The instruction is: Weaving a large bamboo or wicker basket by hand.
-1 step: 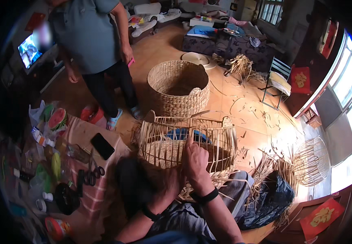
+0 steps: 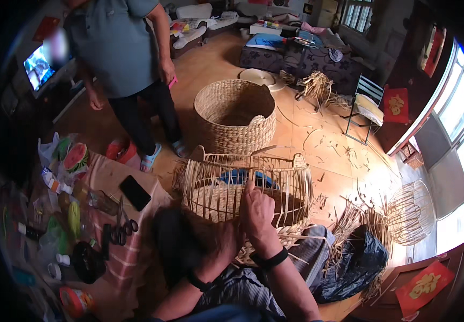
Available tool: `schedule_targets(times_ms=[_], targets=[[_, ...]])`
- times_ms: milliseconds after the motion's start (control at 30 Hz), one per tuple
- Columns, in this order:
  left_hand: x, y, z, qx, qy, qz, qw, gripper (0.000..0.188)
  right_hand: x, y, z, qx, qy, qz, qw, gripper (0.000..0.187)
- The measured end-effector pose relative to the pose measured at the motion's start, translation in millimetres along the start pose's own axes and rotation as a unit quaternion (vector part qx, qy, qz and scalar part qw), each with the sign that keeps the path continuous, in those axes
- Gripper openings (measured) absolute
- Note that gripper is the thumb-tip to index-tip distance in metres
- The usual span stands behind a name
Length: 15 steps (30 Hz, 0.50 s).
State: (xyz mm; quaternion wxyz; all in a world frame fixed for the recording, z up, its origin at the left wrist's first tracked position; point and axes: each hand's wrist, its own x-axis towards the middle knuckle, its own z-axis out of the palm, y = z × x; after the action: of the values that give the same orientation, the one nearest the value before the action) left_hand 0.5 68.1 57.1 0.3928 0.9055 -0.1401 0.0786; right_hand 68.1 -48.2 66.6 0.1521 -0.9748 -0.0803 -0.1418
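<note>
On my lap and knees rests a half-woven basket [image 2: 218, 206], its lower part plaited and its upper part an open frame of upright stakes. My right hand [image 2: 258, 212] is closed at the near side of this frame, the index finger lying along a stake. My left hand [image 2: 225, 239] is low beside the right wrist, against the near wall; its fingers are blurred and partly hidden. Something blue [image 2: 250, 178] shows through the stakes. Loose strips of plant fibre [image 2: 293, 236] stick out at the basket's right.
A finished round basket [image 2: 234, 134] stands ahead, near a standing person [image 2: 116, 48]. Left, a cloth-covered table [image 2: 151, 188] bears a phone [image 2: 135, 192], scissors [image 2: 122, 231] and bottles. To the right lie a black plastic bag [image 2: 352, 268], straw bundles [image 2: 350, 220] and a wire frame [image 2: 411, 212].
</note>
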Motion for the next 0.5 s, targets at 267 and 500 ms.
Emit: schedule_targets(times_ms=[267, 500], targets=[[-2, -12, 12, -0.001, -0.010, -0.007, 1.000, 0.014, -7, 2, -6, 0.046, 0.002, -0.033, 0.998, 0.010], [-1, -8, 5, 0.000, 0.010, 0.024, 1.000, 0.015, -13, 11, -7, 0.106, 0.022, -0.054, 0.993, 0.003]])
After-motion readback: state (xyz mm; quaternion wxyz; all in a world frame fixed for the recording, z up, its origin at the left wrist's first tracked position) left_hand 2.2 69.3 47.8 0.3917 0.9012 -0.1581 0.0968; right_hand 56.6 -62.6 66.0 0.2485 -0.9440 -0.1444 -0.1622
